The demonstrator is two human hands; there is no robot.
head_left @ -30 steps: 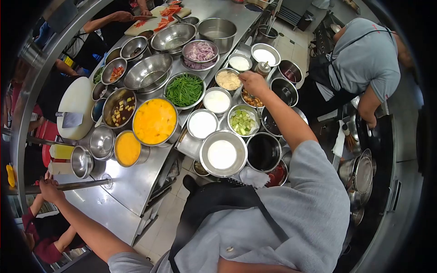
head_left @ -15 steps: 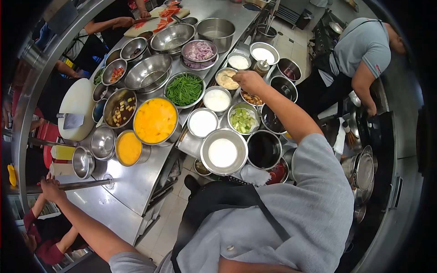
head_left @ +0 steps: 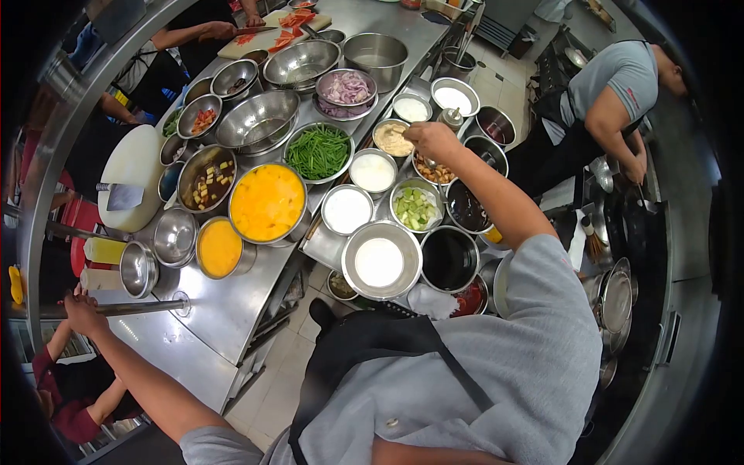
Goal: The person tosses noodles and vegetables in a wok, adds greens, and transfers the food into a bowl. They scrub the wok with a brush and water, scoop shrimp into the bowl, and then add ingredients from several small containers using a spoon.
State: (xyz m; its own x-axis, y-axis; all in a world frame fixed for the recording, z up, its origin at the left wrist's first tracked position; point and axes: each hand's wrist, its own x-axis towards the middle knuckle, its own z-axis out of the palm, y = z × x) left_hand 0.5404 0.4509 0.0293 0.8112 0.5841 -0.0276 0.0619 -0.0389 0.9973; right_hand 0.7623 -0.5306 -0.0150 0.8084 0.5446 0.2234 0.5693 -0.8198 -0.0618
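Observation:
My right hand (head_left: 434,143) is closed in a pinch at the right rim of a metal container of pale, finely chopped food (head_left: 393,137). What the fingers hold is hidden. Just below the hand is a container of brown pieces (head_left: 434,168), partly covered by my forearm. Chopped green pieces (head_left: 415,206) fill a bowl nearer to me. Far to the left, my left hand (head_left: 84,315) is wrapped round a metal post (head_left: 143,308) that rises from the steel table (head_left: 209,333).
Bowls of green beans (head_left: 318,152), sliced onions (head_left: 345,87) and yellow liquid (head_left: 268,203) crowd the table. A pot of dark liquid (head_left: 449,259) stands near my body. A co-worker in grey (head_left: 612,85) stands at the right; another person's hand (head_left: 218,30) cuts at a board (head_left: 271,35).
My right hand has shifted slightly right, toward the rim of the pale food's container. The view has tilted a little. The grey-shirted co-worker's arms have moved over the stove.

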